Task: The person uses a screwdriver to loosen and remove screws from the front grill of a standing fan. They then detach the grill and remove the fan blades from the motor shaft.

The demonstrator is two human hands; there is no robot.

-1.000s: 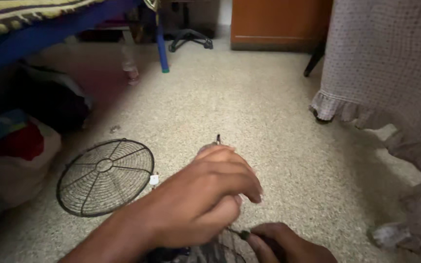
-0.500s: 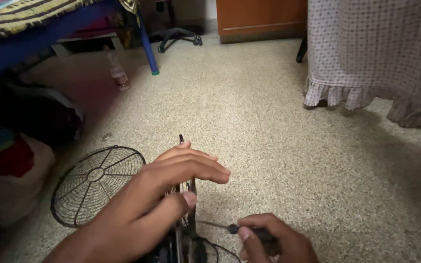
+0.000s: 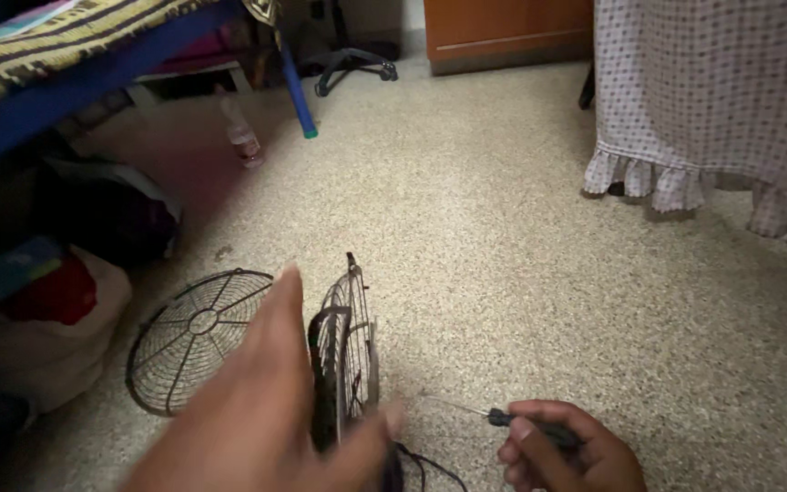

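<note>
Left hand: blurred, fingers spread, resting against the near side of the upright fan body; whether it grips cannot be told.
Right hand: curled tight around the dark handle of a screwdriver, its thin shaft pointing left toward the fan.
Fan body: dark, with a wire guard, standing on edge on the speckled floor; a black cord trails from its base.
Loose fan grille: round wire, lying flat just left of the fan body.
Plastic bottle: far beyond the grille, near the blue bed leg.
</note>
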